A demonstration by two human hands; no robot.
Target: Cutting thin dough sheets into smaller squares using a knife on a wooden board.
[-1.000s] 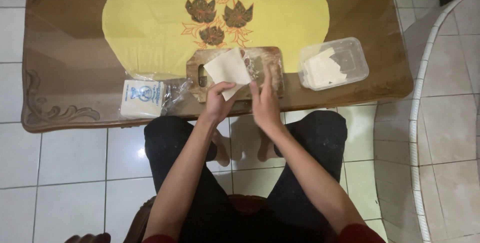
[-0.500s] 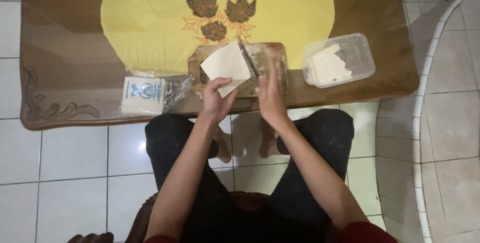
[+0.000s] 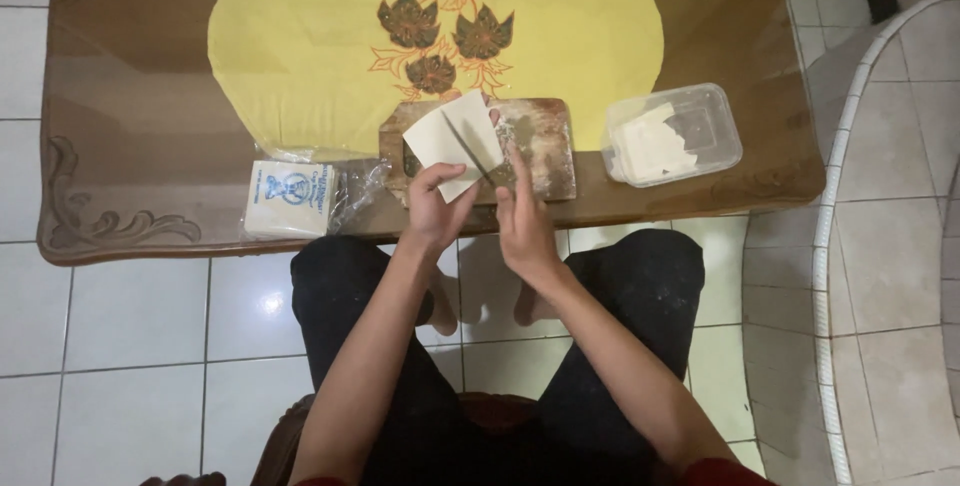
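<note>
- Head view, far left of the brown wooden worktop (image 3: 120,156): a flat white packet with a blue printed label in crumpled clear plastic (image 3: 290,198) lies near the front edge, just beside the yellow oval cloth with embroidered leaves (image 3: 300,56).
- Left hand (image 3: 435,208): clenched on the lower corner of a thin, pale cream square pastry sheet (image 3: 455,141), thumb on top, fingers beneath. The sheet is lifted at a tilt above the small brown wooden cutting board (image 3: 545,151), which sits at the worktop's front edge, centre.
- Handling, by judgement: the sheet looks very light, limp and easily torn; a diagonal crease or edge crosses it. It is best held by a corner or edge with a light pinch, as it may stick or fold on itself.
- Right hand (image 3: 522,216): fingers extended toward the sheet's right lower edge, over the board. It grips nothing that can be made out; whether the fingertips touch the sheet cannot be told.
- Right: a clear rectangular plastic container (image 3: 715,111) holding more pale sheets stands near the board, apart from it.
</note>
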